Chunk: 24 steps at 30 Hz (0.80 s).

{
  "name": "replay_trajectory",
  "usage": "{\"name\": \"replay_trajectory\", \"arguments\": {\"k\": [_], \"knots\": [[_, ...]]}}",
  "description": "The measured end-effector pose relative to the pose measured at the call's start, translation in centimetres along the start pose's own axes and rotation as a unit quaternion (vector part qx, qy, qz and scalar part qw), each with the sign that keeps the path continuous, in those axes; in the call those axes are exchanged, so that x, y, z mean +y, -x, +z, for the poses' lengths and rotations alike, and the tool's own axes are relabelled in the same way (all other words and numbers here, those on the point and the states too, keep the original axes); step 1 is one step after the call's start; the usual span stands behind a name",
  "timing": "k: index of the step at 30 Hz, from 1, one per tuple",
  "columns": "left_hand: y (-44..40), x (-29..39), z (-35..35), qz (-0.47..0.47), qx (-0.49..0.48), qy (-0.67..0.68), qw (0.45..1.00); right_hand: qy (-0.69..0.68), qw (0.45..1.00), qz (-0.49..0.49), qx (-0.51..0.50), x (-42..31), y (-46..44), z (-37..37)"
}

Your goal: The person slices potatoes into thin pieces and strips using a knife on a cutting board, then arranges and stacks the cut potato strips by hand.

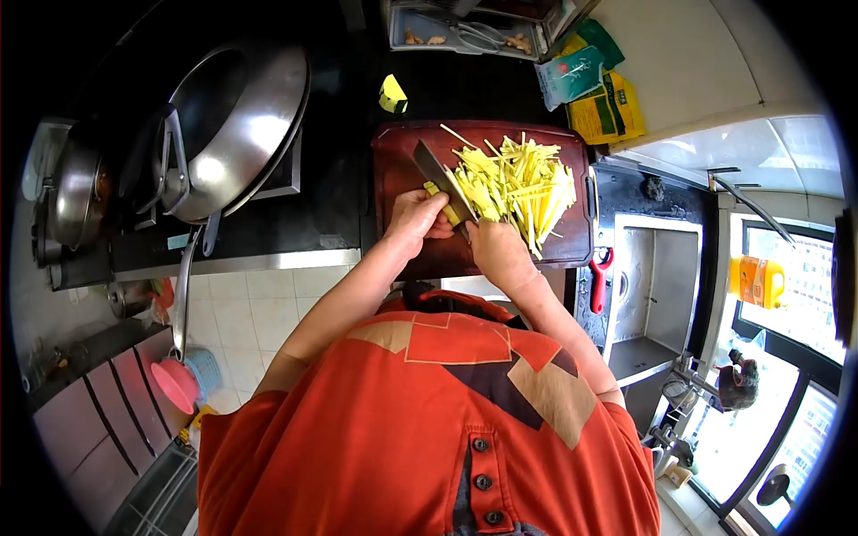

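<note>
My right hand (500, 253) is closed round the handle of a kitchen knife (431, 164), whose broad dark blade points away and to the left over the cutting board (402, 147). Just left of the blade, my left hand (416, 217) grips a small yellow-green vegetable piece (454, 213) against the board. On the blade's other side lies a big loose heap of pale yellow vegetable strips (523, 183). Past the board's far left corner, a cut yellow vegetable chunk (391, 95) with dark skin rests on the black counter.
A large steel wok (255, 134) sits on the stove at left. Green and yellow packets (608, 107) stand beyond the board's far right corner. To the right are a red-handled peeler (601, 281) and a steel sink (677, 268). A tray (420, 31) holds ginger-like pieces and scissors.
</note>
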<state>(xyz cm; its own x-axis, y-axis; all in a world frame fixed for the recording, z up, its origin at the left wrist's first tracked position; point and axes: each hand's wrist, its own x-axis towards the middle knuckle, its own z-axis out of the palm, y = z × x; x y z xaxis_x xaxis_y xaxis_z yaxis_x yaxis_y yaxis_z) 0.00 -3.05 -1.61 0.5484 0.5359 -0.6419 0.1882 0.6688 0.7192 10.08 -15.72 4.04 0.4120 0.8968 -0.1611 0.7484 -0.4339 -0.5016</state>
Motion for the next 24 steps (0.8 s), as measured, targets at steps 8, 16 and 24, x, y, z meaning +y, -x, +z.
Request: {"name": "replay_trajectory", "arguments": {"k": [8,16,24], "knots": [[0.0,0.1,0.1,-0.004,0.002,0.002,1.0,0.003,1.0,0.002,-0.031,0.4,2.7,-4.7],[-0.1,0.1,-0.1,-0.012,-0.006,-0.009,1.0,-0.041,0.997,-0.01,-0.06,1.5,1.9,-4.7],[0.0,0.5,-0.1,-0.021,-0.001,-0.006,1.0,0.002,0.999,-0.005,-0.051,0.7,1.3,-2.8]]}}
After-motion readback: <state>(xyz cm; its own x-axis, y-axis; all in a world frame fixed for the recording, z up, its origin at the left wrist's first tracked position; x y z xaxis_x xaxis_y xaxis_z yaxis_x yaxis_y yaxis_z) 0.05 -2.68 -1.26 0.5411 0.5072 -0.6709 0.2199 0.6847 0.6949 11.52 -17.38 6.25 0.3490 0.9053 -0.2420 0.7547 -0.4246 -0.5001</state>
